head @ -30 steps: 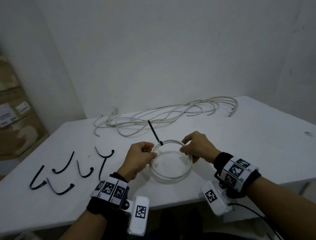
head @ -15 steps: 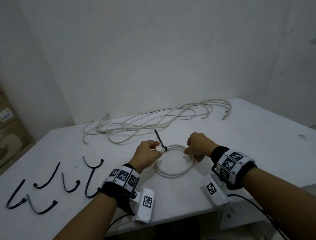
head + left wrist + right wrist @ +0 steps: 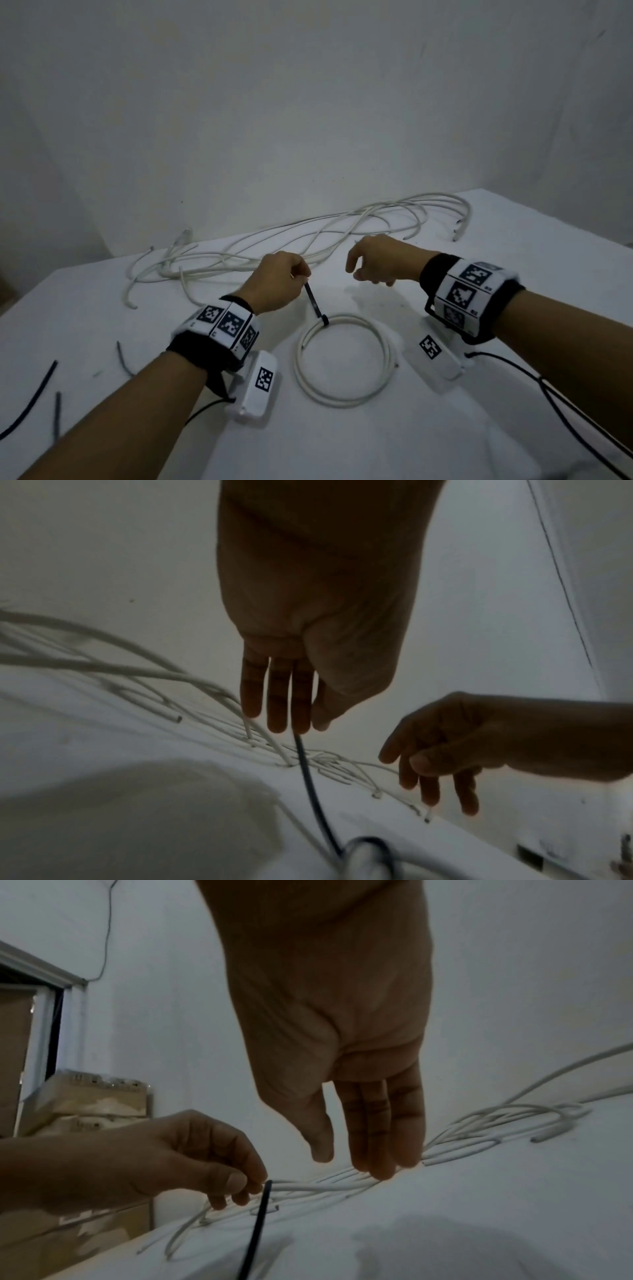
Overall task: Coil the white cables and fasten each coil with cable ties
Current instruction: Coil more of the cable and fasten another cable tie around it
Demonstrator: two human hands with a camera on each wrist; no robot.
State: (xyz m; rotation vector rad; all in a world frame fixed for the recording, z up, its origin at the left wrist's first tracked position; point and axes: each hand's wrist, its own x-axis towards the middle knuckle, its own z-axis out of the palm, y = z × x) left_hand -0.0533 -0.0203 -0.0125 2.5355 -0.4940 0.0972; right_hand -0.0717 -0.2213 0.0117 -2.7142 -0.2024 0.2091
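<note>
Coil (image 3: 343, 360) of white cable lies flat on the counter (image 3: 445, 428) at lower centre, a few round loops bound by one black tie (image 3: 315, 304) at its upper left edge. Spare ties (image 3: 30, 397) lie at the lower left. Left hand (image 3: 275, 286) pinches the tie's raised tail. Loose cables (image 3: 308, 240) sprawl behind. Right hand (image 3: 382, 260), right of centre, hangs relaxed with nothing in its loosely curled fingers.
</note>
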